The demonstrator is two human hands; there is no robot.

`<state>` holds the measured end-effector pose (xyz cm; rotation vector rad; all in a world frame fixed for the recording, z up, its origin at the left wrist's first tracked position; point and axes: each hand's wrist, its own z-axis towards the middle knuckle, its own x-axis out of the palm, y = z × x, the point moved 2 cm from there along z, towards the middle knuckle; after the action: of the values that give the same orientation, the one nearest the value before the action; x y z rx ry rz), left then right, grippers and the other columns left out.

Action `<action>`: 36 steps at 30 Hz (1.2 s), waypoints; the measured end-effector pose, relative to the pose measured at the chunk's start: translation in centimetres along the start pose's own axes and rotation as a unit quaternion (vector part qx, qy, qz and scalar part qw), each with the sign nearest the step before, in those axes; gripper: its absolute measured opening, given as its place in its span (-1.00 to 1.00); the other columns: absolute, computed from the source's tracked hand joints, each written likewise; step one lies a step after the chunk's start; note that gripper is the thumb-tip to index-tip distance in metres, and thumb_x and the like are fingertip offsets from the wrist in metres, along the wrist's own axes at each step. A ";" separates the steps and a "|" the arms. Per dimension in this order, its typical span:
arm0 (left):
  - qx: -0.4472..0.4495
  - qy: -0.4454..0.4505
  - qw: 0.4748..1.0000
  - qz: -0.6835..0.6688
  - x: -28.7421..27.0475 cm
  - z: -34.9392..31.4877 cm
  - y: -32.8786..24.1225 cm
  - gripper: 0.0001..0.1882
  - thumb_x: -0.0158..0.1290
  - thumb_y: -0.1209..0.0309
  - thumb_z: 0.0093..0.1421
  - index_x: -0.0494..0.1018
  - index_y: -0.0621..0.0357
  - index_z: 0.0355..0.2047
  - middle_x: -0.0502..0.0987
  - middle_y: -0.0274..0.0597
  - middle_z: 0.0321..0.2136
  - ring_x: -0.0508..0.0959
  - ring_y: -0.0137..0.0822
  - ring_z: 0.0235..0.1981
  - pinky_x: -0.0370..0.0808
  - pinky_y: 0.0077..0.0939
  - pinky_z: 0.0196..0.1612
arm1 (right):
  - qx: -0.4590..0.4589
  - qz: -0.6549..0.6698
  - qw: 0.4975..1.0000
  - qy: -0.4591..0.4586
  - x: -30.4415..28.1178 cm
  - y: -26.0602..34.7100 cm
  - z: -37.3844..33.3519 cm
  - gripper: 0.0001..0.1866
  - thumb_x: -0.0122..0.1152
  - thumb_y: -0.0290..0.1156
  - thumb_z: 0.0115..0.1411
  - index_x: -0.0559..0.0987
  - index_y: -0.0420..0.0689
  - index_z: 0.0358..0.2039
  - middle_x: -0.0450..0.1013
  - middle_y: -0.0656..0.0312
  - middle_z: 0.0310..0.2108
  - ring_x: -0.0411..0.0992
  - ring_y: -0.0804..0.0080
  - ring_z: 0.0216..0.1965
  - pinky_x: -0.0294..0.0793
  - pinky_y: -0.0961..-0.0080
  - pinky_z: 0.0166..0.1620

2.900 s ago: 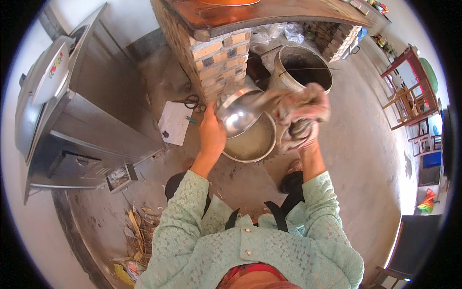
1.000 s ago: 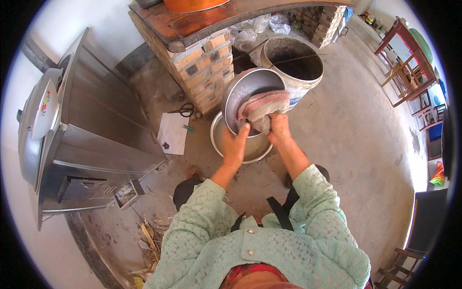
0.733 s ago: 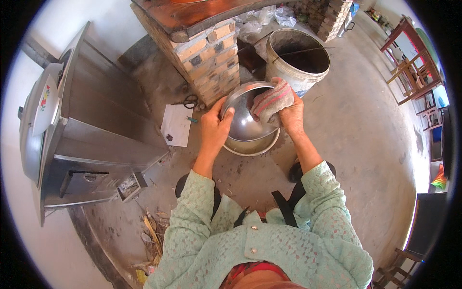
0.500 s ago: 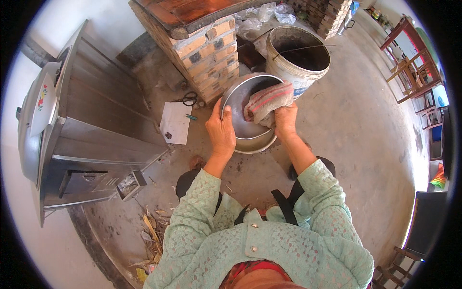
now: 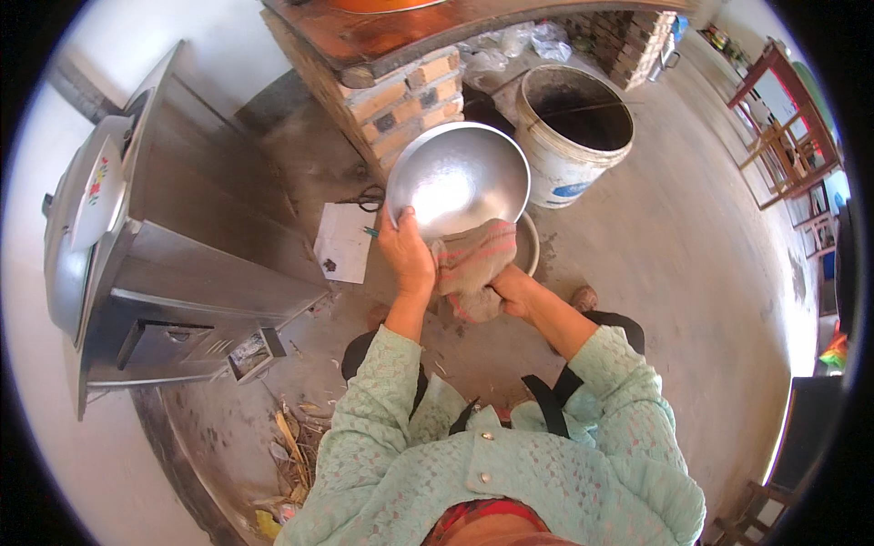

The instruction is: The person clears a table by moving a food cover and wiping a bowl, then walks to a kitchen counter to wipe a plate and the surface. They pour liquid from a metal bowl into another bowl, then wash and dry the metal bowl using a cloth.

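Note:
My left hand (image 5: 406, 256) grips the left rim of a shiny metal bowl (image 5: 464, 173), thumb on the inner side. The bowl is tilted, its bright inside toward me. In my right hand (image 5: 515, 289) is a bunched grey-brown cloth (image 5: 478, 257) with reddish stripes, lying over the bowl's near edge. Part of the cloth hangs below that edge. Underneath, a pale basin (image 5: 530, 246) shows only its right rim; the bowl and cloth hide the rest.
A large whitish bucket (image 5: 574, 136) with a thin stick across it stands beyond the bowl. Left of it are a brick pillar (image 5: 410, 100), scissors (image 5: 371, 197) and white paper (image 5: 342, 241) on the floor. A metal stove (image 5: 200, 246) fills the left side.
The cloth has come from inside the bowl to its near edge with my right hand. The bowl has tipped and shifted slightly, showing more of its inside.

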<state>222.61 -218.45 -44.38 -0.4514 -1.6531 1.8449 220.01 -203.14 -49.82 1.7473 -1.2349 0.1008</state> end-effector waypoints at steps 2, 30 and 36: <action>-0.160 -0.051 0.970 -0.174 -0.5 0.8 -0.1 -0.64 -0.15 0.46 0.10 0.32 0.38 -0.10 0.45 -0.03 -0.25 0.44 -0.23 -0.20 0.39 -0.29 -0.13 | -0.044 0.053 0.997 -0.017 -1.0 0.2 -0.1 -0.60 0.01 -0.26 0.20 0.34 -0.14 0.02 0.36 0.16 -0.01 0.38 0.32 -0.04 0.45 0.30 -0.04; -0.407 0.247 0.861 -0.180 -0.8 -1.7 0.0 -0.73 0.04 0.46 0.01 0.41 0.30 -0.25 0.53 -0.12 -0.47 0.55 -0.24 -0.57 0.51 -0.34 -0.64 | -0.592 -0.431 0.662 -0.159 2.9 9.1 -5.8 -0.19 0.22 0.02 -0.03 0.25 -0.31 0.09 0.16 -0.03 0.11 0.12 0.10 0.14 0.00 0.35 0.19; -0.420 0.288 0.824 -0.246 0.4 -2.3 1.4 -0.63 0.06 0.65 -0.05 0.36 0.38 -0.16 0.51 -0.06 -0.33 0.55 -0.26 -0.38 0.54 -0.44 -0.32 | -0.484 -0.080 0.871 -0.014 -0.9 9.6 -3.8 -0.40 0.03 -0.04 0.17 0.28 -0.22 0.07 0.31 0.20 0.00 0.25 0.44 0.01 0.17 0.45 0.10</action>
<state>223.43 -216.43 -46.06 -0.7546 -1.8164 0.4475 213.84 -199.97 -42.07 0.9422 -0.8928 -0.5598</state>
